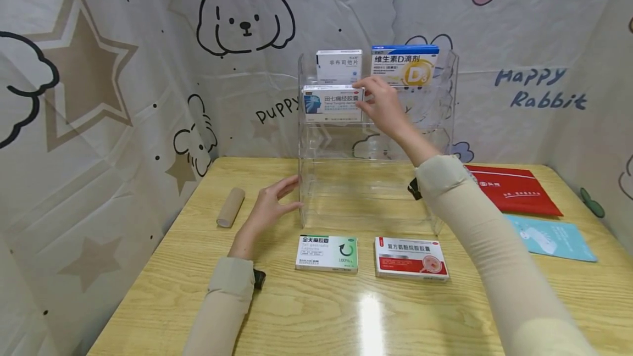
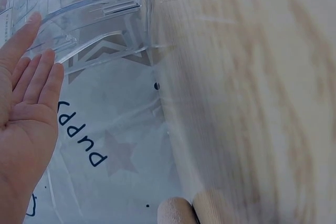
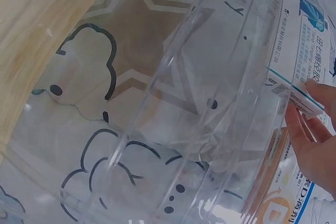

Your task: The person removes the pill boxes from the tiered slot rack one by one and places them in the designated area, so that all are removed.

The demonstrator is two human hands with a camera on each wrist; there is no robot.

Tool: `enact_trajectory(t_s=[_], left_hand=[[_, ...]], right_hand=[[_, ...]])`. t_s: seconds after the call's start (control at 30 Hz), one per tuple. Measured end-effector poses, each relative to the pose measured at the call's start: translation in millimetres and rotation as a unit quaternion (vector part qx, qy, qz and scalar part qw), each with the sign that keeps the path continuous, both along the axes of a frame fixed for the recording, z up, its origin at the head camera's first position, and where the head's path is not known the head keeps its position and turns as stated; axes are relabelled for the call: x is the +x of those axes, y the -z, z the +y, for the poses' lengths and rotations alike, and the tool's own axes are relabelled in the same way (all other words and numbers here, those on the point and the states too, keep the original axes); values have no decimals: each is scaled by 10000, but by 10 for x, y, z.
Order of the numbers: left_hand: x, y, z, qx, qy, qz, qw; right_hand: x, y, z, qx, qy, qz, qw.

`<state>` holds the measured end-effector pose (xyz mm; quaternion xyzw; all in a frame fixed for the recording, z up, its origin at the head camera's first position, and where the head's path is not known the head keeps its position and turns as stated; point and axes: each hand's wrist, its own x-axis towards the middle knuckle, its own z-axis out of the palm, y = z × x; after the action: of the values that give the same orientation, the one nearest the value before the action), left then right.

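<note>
My right hand (image 1: pixel 383 104) pinches the right end of a white medicine box (image 1: pixel 332 109) with a blue picture. That box stands on the left part of the second tier of a clear acrylic display rack (image 1: pixel 303 158). In the right wrist view, fingers and thumb meet at the end of the medicine box (image 3: pixel 294 51). Low at the rack's left side is my left hand (image 1: pixel 271 199), its fingertips right at the side panel. The left wrist view shows its palm (image 2: pixel 26 124) with fingers extended. On the top tier stand another white medicine box (image 1: pixel 338 65) and a blue-topped vitamin D box (image 1: pixel 404 65).
Before the rack lie a green-and-white medicine box (image 1: pixel 326 253) and a red-and-white medicine box (image 1: pixel 411 258). A cardboard tube (image 1: pixel 231 207) lies at the left. At the right are a red packet (image 1: pixel 516 191) and a light blue packet (image 1: pixel 554 239). A printed curtain (image 1: pixel 237 114) hangs behind.
</note>
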<state>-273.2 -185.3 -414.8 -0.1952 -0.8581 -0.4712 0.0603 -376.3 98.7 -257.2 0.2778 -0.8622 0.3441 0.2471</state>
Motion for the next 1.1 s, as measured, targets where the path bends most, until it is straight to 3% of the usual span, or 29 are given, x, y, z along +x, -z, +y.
enact_trajectory(t_s=[0.4, 1.1], left_hand=[[14, -9, -1, -5, 22, 10, 10000], [16, -18, -4, -17, -2, -50, 10000]], right_hand=[[-26, 15, -17, -554, 125, 13, 9984], [57, -38, 102, -980, 137, 157, 9950]])
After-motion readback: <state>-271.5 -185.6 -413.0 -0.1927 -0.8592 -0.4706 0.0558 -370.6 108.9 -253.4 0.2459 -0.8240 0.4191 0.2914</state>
